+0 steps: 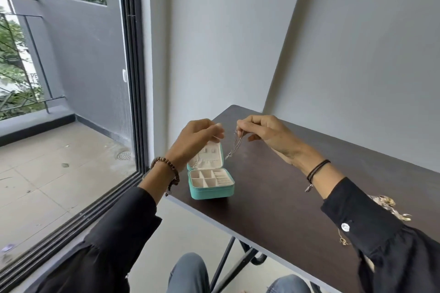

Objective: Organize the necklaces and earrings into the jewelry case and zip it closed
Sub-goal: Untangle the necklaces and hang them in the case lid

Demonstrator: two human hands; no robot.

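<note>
A small teal jewelry case [212, 191] lies open near the left edge of the dark table [281, 197], its lid upright and its cream compartments showing. Something thin hangs inside the lid. My right hand [266, 135] pinches a thin silver necklace [235, 145] that dangles in a bunch above the table, just right of the case lid. My left hand [197, 138] hovers above the lid with fingertips pinched together; whether it holds the chain's end I cannot tell. A pile of gold and silver jewelry [390, 207] lies at the right, partly hidden by my right sleeve.
The table stands against a grey wall, its left edge close to a sliding glass door [133, 78] that gives onto a balcony. My knees [188, 273] and the table's folding legs [238, 261] are below the near edge.
</note>
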